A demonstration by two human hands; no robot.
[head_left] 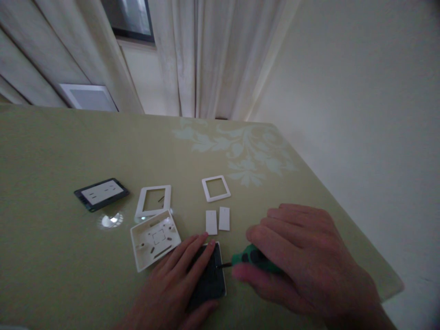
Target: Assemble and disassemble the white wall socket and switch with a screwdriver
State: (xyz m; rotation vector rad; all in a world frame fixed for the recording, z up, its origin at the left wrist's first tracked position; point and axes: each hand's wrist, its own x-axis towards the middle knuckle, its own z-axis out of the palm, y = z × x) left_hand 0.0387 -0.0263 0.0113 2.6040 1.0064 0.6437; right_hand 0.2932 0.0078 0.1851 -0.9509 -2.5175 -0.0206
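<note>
In my right hand (302,261) is a green-and-black screwdriver (252,256), its fingers wrapped round the handle. The thin shaft points left, and its tip meets the right part of a dark switch panel (209,284) with a pale edge. My left hand (178,279) lies over the left part of that panel, fingers along its top and thumb at its near side, holding it on the table. Just behind the fingertips are two small white switch rockers (211,222). A white wall mounting box (156,240) stands open side up, left of the left hand.
A white rectangular frame (167,201) lies behind the box, with small screws inside its opening. Farther right lies a square white frame (205,189). A dark-rimmed socket panel (103,192) is at the left. The greenish table (165,151) ends at a wall on the right.
</note>
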